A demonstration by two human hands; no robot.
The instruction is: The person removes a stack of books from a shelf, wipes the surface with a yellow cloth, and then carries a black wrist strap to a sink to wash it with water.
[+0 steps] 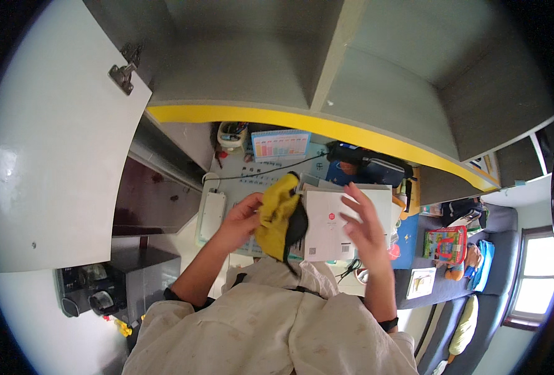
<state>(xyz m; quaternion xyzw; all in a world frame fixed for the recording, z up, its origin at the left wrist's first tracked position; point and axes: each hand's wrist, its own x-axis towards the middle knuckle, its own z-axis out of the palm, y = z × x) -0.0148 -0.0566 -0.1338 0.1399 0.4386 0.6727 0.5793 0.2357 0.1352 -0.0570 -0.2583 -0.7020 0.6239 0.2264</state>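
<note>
My left hand [244, 223] grips the left side of a crumpled yellow fabric article [273, 218] with a black part, perhaps a cap or a pouch. It is held up in front of me, over the desk, and a dark strap end dangles from its lower tip. My right hand [368, 229] is raised with its fingers spread and holds nothing. Behind that hand, a white flat box or booklet [323, 215] bearing a red mark and printed codes rests on a pile on the desk [234, 187].
Overhead is a grey open shelf unit [244, 65] with a yellow edge strip [258, 110]. A white cabinet door [61, 140] stands swung out at left. On the desk are a desk calendar [280, 144], a pen holder [232, 136], a power strip [212, 213] and black bags [375, 164]. A grey sofa [497, 267] stands at right.
</note>
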